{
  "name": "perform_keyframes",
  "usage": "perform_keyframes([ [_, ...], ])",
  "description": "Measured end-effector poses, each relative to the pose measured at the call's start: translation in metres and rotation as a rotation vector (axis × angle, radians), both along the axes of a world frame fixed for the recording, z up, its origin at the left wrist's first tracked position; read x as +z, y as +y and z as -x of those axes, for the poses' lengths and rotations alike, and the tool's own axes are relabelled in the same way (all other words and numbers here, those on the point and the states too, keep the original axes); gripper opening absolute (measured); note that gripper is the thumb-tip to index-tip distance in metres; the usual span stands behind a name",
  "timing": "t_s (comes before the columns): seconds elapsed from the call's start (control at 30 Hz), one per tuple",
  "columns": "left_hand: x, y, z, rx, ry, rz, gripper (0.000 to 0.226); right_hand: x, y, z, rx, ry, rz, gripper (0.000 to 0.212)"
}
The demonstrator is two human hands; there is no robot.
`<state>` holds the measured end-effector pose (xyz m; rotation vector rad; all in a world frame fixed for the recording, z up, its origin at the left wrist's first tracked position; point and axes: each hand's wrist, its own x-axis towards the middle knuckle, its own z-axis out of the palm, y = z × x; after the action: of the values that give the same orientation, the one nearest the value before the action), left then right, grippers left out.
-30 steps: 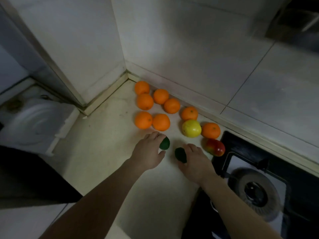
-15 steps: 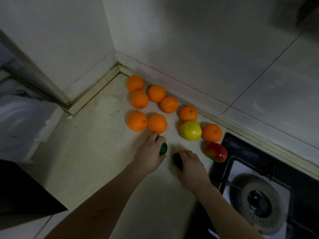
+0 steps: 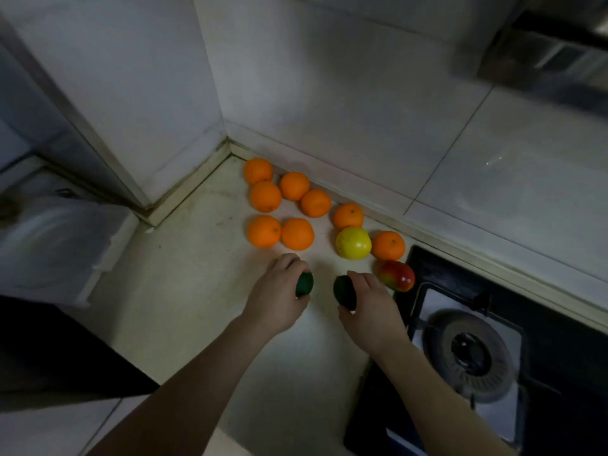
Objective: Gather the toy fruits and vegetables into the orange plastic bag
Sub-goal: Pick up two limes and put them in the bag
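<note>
Two hands side by side: left hand [image 3: 279, 299] grips green fruit [image 3: 304, 283], right hand [image 3: 370, 306] grips another [image 3: 344, 292].

head camera looks steeply down, close over a counter [image 3: 204, 291] corner.

I see the left hand [image 3: 279, 297] gripping a dark green toy [image 3: 305, 283] and the right hand [image 3: 368, 304] gripping a second green toy [image 3: 344, 292], just apart; eight oranges [image 3: 297, 234], a yellow apple [image 3: 353, 242] and a red-green fruit [image 3: 396, 275] lie beyond on the countertop [image 3: 184, 274]; a gas burner [image 3: 470, 355] sits to the right.
</note>
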<state>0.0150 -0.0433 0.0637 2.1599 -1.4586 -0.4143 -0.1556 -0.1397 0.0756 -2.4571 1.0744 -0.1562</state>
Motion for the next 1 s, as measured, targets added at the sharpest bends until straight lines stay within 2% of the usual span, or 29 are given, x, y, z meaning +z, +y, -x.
perform_keyframes([
  [0.27, 0.057, 0.073, 0.038, -0.064, -0.059, 0.147, 0.043, 0.057, 0.078, 0.037, -0.065, -0.057, 0.108, 0.067],
  [0.63, 0.122, 0.196, 0.093, -0.167, -0.112, 0.219, 0.043, 0.117, 0.218, 0.112, -0.173, -0.096, 0.264, 0.067],
  [1.0, 0.162, 0.234, 0.152, -0.285, -0.133, 0.282, 0.043, 0.163, 0.276, 0.194, -0.336, -0.126, 0.356, 0.066],
])
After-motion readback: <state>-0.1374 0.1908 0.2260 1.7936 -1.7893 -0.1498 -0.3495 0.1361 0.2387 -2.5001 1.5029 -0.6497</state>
